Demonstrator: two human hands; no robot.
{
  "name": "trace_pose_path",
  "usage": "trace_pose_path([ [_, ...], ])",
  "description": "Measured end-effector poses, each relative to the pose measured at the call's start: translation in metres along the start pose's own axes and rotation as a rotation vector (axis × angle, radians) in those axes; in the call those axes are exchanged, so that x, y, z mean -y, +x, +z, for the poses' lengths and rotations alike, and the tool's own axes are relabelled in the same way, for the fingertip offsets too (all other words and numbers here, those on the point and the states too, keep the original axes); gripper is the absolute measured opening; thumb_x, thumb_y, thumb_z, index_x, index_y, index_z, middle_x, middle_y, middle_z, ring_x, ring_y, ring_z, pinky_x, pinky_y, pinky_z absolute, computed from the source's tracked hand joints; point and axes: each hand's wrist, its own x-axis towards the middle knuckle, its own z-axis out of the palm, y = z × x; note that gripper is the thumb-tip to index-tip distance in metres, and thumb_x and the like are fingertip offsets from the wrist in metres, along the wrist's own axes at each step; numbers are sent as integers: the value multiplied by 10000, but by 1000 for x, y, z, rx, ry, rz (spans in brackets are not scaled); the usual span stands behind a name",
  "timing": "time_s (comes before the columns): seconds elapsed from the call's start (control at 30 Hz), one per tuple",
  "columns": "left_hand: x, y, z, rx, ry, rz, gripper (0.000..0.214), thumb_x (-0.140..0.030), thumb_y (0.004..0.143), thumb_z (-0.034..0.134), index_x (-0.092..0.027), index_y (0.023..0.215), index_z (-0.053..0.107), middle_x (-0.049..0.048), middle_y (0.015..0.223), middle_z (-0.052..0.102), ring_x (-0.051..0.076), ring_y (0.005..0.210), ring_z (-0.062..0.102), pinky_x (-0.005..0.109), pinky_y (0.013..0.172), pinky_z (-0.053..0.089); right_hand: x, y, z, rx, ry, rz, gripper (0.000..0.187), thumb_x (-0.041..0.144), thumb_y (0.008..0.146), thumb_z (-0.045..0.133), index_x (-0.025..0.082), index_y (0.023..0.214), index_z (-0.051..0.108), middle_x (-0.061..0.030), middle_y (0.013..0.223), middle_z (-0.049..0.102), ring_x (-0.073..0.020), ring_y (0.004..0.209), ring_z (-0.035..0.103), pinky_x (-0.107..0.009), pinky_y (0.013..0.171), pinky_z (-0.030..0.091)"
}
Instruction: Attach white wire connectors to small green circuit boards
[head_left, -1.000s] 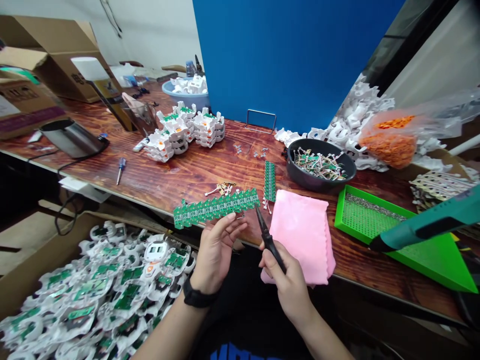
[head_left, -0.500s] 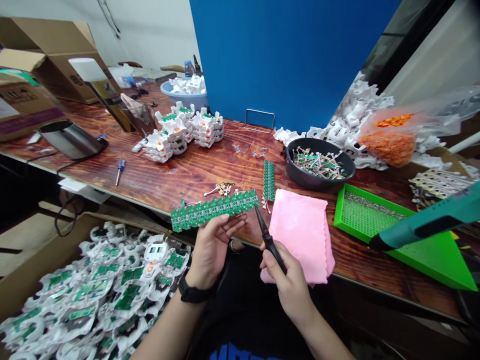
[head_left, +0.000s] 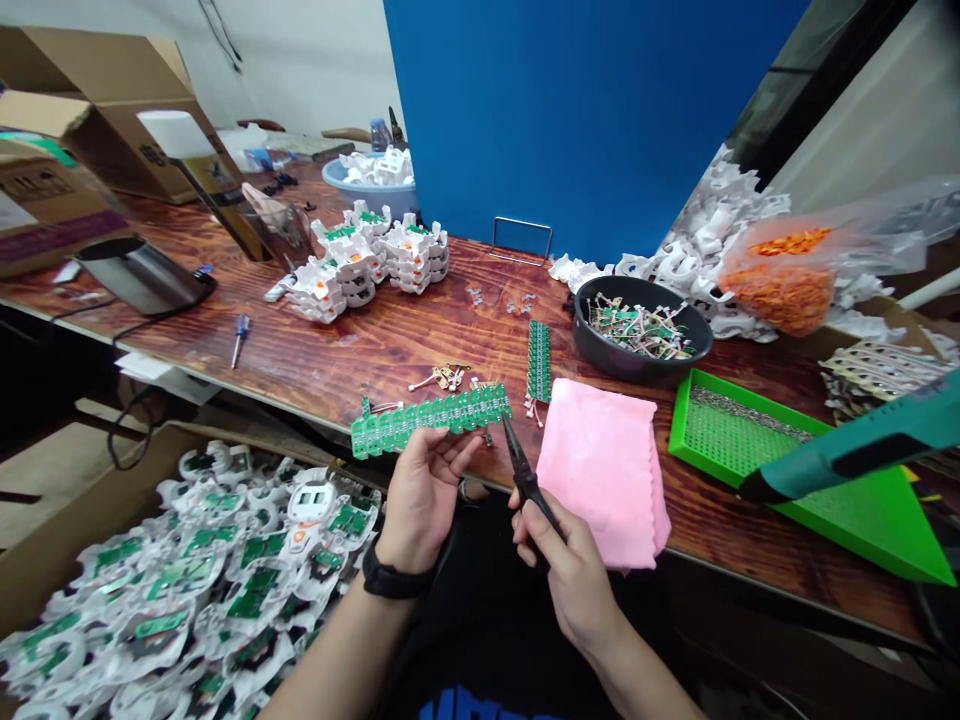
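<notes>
My left hand (head_left: pixel 429 485) holds a long green strip of joined circuit boards (head_left: pixel 405 424) by its lower edge, just over the front of the table. In my right hand (head_left: pixel 566 555) is a dark pair of long-nose pliers (head_left: pixel 523 468), its tip close to the strip's right end; whether it touches cannot be made out. A second green circuit board strip (head_left: pixel 538 362) lies on the table beyond, with small white connectors at its near end. Some small brass-coloured parts with white wires (head_left: pixel 448 376) lie behind the held strip. A folded pink cloth (head_left: pixel 600 470) rests right of the pliers.
A black bowl (head_left: pixel 637 362) of wired parts and a green tray (head_left: pixel 697 455) stand on the right, with a teal electric screwdriver (head_left: pixel 862 445) over the tray. Stacked white housings (head_left: pixel 416 265) stand at back left. Below left is a box of white housings (head_left: pixel 217 580).
The pliers and my right hand have shifted slightly left. The held strip's left end has moved a little right and up, while my left hand keeps hold of it.
</notes>
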Motion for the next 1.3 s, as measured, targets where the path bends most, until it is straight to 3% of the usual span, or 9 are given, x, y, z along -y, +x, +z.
trace_pose_path([
  [0.23, -2, -1, -1, -10, 19, 24, 72, -172, 657, 578, -162, 594, 544, 15, 630, 675, 157, 680, 670, 299, 741, 546, 15, 8, 0, 46, 318, 180, 284, 404, 774, 590, 144, 658, 594, -77, 944, 563, -125, 697, 479, -225, 516, 369],
  [0.4, -3, 0, -1, -1, 56, 84, 75, -187, 649, 595, -147, 608, 546, 37, 655, 682, 188, 753, 677, 295, 760, 533, 24, 8, -5, 63, 157, 351, 299, 432, 764, 590, 178, 896, 678, -81, 1111, 581, -180, 892, 553, -274, 699, 459],
  [0.53, -2, 2, 1, -25, 48, 122, 75, -186, 636, 603, -146, 604, 548, 1, 615, 656, 170, 713, 674, 291, 751, 534, 22, 3, -3, 97, 47, 280, 268, 417, 800, 556, 214, 926, 677, -55, 1233, 527, -211, 1086, 485, -293, 801, 445],
  [0.6, -1, 2, 3, -30, 52, 133, 73, -188, 634, 603, -147, 604, 551, -8, 607, 648, 161, 700, 670, 286, 744, 535, 20, 2, -2, 86, -21, 227, 250, 417, 799, 558, 224, 904, 676, -40, 1272, 498, -212, 1080, 486, -284, 785, 440],
  [0.8, 0, 1, 6, -24, 64, 162, 78, -193, 634, 605, -144, 612, 548, 6, 640, 663, 179, 740, 675, 300, 762, 531, 17, 5, -4, 49, -241, 152, 284, 457, 796, 550, 235, 930, 667, -59, 1024, 601, -179, 824, 536, -259, 635, 419],
  [0.93, 1, -2, 5, -8, 68, 161, 69, -189, 640, 606, -138, 622, 562, 12, 649, 671, 187, 746, 676, 312, 767, 531, 14, 5, -5, 72, -277, 120, 284, 449, 811, 530, 229, 928, 665, -62, 994, 593, -158, 754, 520, -250, 590, 409],
  [1.03, 2, -4, 6, 7, 81, 158, 66, -183, 645, 606, -135, 616, 570, 19, 657, 677, 186, 756, 674, 309, 768, 530, 13, 6, -5, 76, -236, 92, 287, 439, 804, 540, 219, 951, 652, -68, 1030, 578, -136, 689, 505, -239, 543, 397],
  [1.17, 3, -4, 7, -12, 65, 97, 71, -169, 644, 591, -146, 590, 553, 10, 625, 668, 162, 689, 672, 303, 757, 534, 10, 5, -4, 74, -134, 79, 300, 421, 800, 554, 195, 987, 615, -59, 890, 584, -114, 615, 465, -228, 508, 374],
  [1.3, 4, 2, 6, -14, 52, 29, 80, -169, 671, 557, -161, 598, 523, 35, 641, 674, 187, 728, 680, 332, 792, 529, 8, 5, -2, 97, 94, 159, 254, 398, 799, 560, 155, 817, 631, -75, 915, 559, -125, 689, 454, -210, 485, 342],
])
